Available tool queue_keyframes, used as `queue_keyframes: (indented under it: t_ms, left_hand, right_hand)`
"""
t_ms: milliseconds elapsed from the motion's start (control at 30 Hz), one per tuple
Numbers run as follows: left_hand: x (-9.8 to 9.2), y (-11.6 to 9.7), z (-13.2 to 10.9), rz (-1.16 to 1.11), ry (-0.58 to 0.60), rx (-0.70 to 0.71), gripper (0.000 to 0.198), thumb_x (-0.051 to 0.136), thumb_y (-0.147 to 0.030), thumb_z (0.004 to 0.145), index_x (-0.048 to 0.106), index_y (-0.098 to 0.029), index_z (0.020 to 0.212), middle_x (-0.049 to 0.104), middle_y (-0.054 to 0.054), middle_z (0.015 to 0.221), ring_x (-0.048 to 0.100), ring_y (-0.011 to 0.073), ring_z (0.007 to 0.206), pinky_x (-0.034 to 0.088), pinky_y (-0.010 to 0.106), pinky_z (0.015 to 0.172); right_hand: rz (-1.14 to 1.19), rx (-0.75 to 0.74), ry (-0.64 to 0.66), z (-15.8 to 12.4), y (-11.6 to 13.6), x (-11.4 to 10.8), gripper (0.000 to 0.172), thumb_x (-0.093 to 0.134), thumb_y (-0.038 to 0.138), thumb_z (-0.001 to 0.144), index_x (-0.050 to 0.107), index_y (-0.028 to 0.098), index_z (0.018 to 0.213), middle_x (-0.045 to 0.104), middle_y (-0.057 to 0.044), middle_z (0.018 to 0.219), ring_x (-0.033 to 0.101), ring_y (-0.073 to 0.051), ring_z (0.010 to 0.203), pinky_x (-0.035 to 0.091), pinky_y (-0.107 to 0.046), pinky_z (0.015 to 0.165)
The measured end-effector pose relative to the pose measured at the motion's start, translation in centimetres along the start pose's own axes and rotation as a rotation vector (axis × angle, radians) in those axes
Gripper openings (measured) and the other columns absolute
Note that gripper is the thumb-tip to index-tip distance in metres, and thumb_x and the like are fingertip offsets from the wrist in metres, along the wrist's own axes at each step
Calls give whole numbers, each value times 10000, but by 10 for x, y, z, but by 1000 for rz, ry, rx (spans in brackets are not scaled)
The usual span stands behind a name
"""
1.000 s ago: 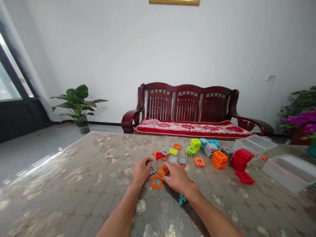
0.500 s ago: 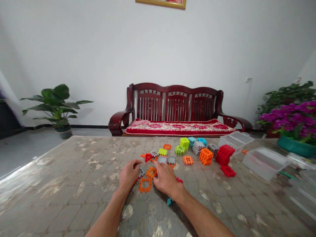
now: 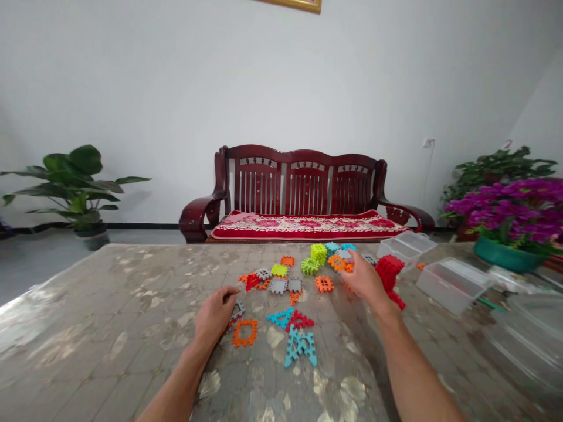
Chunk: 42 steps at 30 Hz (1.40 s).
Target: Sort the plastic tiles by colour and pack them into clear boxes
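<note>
Colourful flat interlocking plastic pieces and built cubes lie on the patterned table (image 3: 132, 328). My left hand (image 3: 214, 316) rests on the table with its fingers curled round a grey piece (image 3: 238, 309), beside an orange frame piece (image 3: 245, 332). My right hand (image 3: 366, 280) is raised farther right and pinches an orange flat piece (image 3: 339, 263), in front of the orange cube, which it hides, and next to a red cube (image 3: 389, 266). Teal pieces (image 3: 300, 346) and a red piece (image 3: 301, 321) lie uncovered between my arms.
Green cubes (image 3: 317, 254), grey tiles (image 3: 278, 285) and an orange tile (image 3: 324, 284) sit mid-table. Clear plastic boxes (image 3: 453, 284) stand at the right, with purple flowers in a green pot (image 3: 512, 220) behind. A wooden bench (image 3: 303, 199) stands beyond the table, a potted plant (image 3: 74, 187) at the left.
My right hand left the pile near the left hand and moved right and away with an orange piece, uncovering teal and red pieces. The view swung right. The left hand stayed.
</note>
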<state>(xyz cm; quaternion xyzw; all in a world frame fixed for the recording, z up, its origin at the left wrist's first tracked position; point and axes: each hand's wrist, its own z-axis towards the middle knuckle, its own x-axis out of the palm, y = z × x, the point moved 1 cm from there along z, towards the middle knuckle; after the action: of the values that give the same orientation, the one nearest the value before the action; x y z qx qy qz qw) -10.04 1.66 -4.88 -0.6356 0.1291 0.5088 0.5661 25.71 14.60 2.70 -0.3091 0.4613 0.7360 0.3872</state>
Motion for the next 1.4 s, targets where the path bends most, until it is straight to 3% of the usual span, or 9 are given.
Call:
queue_keyframes:
  t_ms: [133, 300, 567, 800, 1233, 1400]
  left_hand:
    - [1, 2, 1, 1, 4, -3, 255, 512, -238, 899, 734, -253, 1023, 772, 15, 1052, 700, 201, 988, 476, 242, 810]
    - [1, 3, 2, 5, 16, -14, 257, 508, -244, 899, 729, -258, 1029, 773, 12, 1045, 703, 196, 971, 481, 237, 791]
    - [2, 3, 2, 10, -1, -19, 249, 526, -250, 884, 738, -272, 1013, 778, 10, 1045, 708, 200, 975, 498, 232, 792]
    - [1, 2, 1, -6, -18, -21, 240, 534, -236, 880, 744, -267, 993, 784, 4, 997, 712, 189, 927, 496, 217, 753]
    - [-2, -2, -1, 6, 6, -36, 251, 522, -237, 892, 740, -263, 1014, 777, 15, 1020, 707, 198, 944, 494, 239, 788]
    - [-2, -4, -2, -7, -10, -19, 242, 532, -213, 887, 740, -255, 1004, 782, 10, 1011, 706, 191, 944, 495, 233, 791]
  right_hand:
    - [-102, 107, 25, 8, -36, -12, 611, 600, 175, 800, 491, 157, 1401, 707, -117, 1198, 663, -249, 1068, 471, -314, 876]
    - [-187, 190, 34, 10, -49, -18, 654, 583, 177, 793, 449, 160, 1433, 700, -108, 1231, 666, -255, 1057, 466, -316, 859]
    - [-286, 211, 48, 9, -44, -17, 685, 612, 375, 836, 422, 167, 1461, 673, -149, 1267, 625, -301, 1161, 470, -359, 900]
    - [-301, 260, 32, 5, -30, 0, 766, 560, 514, 870, 346, 132, 1499, 605, -213, 1341, 603, -345, 1192, 480, -407, 912]
    - [-322, 303, 53, 1, -30, 7, 627, 528, 482, 900, 444, 120, 1405, 661, -219, 1213, 649, -348, 1090, 506, -411, 830]
    - [-359, 200, -92, 3, -20, 4, 623, 542, 504, 898, 485, 137, 1398, 634, -203, 1254, 587, -349, 1169, 464, -435, 938]
